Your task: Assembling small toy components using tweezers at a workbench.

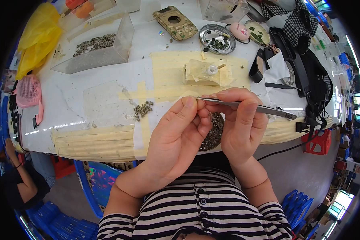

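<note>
My right hand grips a pair of long metal tweezers, its tips pointing left. Those tips meet the fingertips of my left hand, where thumb and forefinger pinch a tiny piece too small to make out. Below the hands, partly hidden by them, a round container holds many small dark metallic parts. To the left of my left hand lies a loose heap of similar small parts on the taped table. Just beyond the hands stands a tape-wrapped block bearing a small white pot with a thin stick in it.
A clear bin with more small parts stands far left, near a yellow bag and a pink mesh item. At the back are a camouflage-patterned box and a metal dish. Straps and a black bag crowd the right.
</note>
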Available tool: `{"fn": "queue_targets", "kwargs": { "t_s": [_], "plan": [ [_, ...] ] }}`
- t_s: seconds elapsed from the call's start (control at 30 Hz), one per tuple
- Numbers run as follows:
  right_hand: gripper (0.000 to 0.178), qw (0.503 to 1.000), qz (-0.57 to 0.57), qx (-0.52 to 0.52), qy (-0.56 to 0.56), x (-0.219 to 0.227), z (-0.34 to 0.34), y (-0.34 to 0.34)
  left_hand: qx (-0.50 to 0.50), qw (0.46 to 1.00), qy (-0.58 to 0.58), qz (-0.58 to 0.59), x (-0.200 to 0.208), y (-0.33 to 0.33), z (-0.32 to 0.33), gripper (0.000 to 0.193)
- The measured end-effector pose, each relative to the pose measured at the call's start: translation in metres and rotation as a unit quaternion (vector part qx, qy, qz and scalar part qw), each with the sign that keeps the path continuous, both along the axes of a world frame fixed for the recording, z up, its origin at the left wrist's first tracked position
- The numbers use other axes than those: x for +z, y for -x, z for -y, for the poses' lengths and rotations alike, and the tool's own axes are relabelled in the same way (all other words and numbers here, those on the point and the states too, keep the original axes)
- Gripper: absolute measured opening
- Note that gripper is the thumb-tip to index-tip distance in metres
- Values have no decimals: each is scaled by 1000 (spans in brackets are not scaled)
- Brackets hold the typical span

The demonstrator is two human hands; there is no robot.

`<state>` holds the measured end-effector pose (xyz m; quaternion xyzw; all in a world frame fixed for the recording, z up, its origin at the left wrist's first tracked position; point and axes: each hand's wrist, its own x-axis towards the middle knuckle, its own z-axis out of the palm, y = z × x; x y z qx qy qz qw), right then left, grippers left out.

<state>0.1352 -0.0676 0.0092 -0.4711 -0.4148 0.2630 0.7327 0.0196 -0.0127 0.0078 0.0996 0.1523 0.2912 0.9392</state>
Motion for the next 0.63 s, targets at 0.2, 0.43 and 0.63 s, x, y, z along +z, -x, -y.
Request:
{"fn": "queue_targets", "kwargs": {
  "t_s": [0.2,0.43,0.63],
  "plan": [
    [37,1000,8,1,-6,0,0,0,-1,1000,-1,6,-1,1,0,26],
    [37,1000,18,-5,-5,-1,0,0,9,1000,10,-9,2,-1,1,26],
    [37,1000,11,4,-14,0,0,1,2,1000,0,1,0,0,1,26]
  ]
}}
